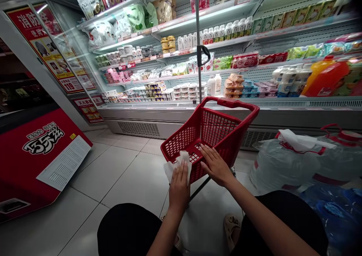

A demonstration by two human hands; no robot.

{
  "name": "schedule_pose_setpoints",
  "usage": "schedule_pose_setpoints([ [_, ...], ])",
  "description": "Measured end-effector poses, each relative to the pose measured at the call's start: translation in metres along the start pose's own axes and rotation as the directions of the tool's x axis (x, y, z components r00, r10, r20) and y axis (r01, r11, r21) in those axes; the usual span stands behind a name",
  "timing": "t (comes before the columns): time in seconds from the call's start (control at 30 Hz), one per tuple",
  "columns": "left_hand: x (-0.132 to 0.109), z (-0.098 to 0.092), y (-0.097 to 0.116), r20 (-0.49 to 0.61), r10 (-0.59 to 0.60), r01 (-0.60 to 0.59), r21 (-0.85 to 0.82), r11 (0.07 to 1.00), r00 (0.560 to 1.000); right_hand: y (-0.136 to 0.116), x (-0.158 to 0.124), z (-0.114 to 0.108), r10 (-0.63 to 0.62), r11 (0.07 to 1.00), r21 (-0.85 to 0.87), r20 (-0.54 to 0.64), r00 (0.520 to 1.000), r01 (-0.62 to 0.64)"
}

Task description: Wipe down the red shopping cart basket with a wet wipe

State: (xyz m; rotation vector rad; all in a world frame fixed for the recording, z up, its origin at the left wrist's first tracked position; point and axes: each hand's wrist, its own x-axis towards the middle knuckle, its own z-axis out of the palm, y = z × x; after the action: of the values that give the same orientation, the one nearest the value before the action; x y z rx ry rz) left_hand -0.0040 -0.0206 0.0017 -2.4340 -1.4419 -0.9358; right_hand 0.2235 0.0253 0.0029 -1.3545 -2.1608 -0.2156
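Note:
A small red shopping cart (216, 135) with a perforated plastic basket stands in front of me. My left hand (180, 180) presses a white tissue (171, 168) against the near corner of the basket's rim, fingers held together over it. The tissue sticks out on both sides of the fingers, and one part folds up over the edge. Farther right along the same rim lies my right hand (216, 165), its fingers stretched out and the thumb apart, with nothing in it. What lies under the left palm is hidden.
Behind the cart runs a refrigerated display case (141, 114) with a glass door handle (203, 55). Large wrapped water bottles (285, 163) stand at right, a white tissue (299, 140) on top. Blue bottles (330, 207) sit nearer. A red freezer (42, 154) is at left.

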Motion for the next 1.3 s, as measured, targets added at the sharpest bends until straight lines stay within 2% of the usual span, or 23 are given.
schedule_pose_setpoints([
  [0.1, -0.009, 0.014, 0.01, 0.019, 0.043, -0.044, 0.068, 0.997, 0.999, 0.01, -0.004, -0.002, -0.003, 1.0, 0.001, -0.013, 1.0, 0.003],
  [0.23, -0.012, 0.007, 0.013, 0.098, 0.149, -0.156, 0.068, 0.985, 0.984, 0.029, -0.012, -0.008, 0.006, 1.0, 0.009, -0.008, 1.0, -0.006],
  [0.4, -0.016, 0.009, 0.025, 0.158, 0.063, -0.069, 0.031, 0.997, 0.985, 0.041, -0.021, -0.012, 0.05, 0.999, 0.01, -0.014, 0.999, -0.05],
  [0.53, -0.018, 0.015, 0.031, 0.152, 0.115, -0.108, -0.055, 0.993, 0.982, 0.046, -0.025, -0.013, 0.073, 0.997, 0.01, -0.027, 0.997, -0.073],
  [0.73, -0.023, 0.011, 0.027, 0.125, 0.128, -0.138, 0.075, 0.988, 0.984, 0.047, -0.03, -0.017, 0.061, 0.998, 0.013, -0.022, 0.998, -0.061],
  [0.83, -0.021, 0.014, 0.028, 0.138, 0.179, -0.193, 0.097, 0.976, 0.974, 0.047, -0.031, -0.016, 0.069, 0.998, 0.011, -0.032, 0.997, -0.069],
  [0.9, -0.016, 0.018, 0.024, 0.151, 0.243, -0.255, 0.064, 0.965, 0.958, 0.049, -0.033, -0.016, 0.072, 0.997, 0.009, -0.032, 0.997, -0.071],
  [1.0, -0.002, 0.021, 0.005, 0.15, 0.3, -0.306, 0.021, 0.952, 0.942, 0.054, -0.033, -0.018, 0.062, 0.998, -0.007, -0.012, 0.998, -0.062],
  [1.17, 0.017, 0.02, -0.027, 0.139, 0.199, -0.206, 0.041, 0.978, 0.97, 0.061, -0.024, -0.022, 0.042, 0.998, -0.054, 0.026, 0.999, -0.04],
  [1.3, 0.016, 0.024, -0.023, 0.111, 0.166, -0.175, 0.076, 0.982, 0.98, 0.048, -0.016, -0.014, 0.111, 0.991, -0.077, -0.006, 0.994, -0.111],
])
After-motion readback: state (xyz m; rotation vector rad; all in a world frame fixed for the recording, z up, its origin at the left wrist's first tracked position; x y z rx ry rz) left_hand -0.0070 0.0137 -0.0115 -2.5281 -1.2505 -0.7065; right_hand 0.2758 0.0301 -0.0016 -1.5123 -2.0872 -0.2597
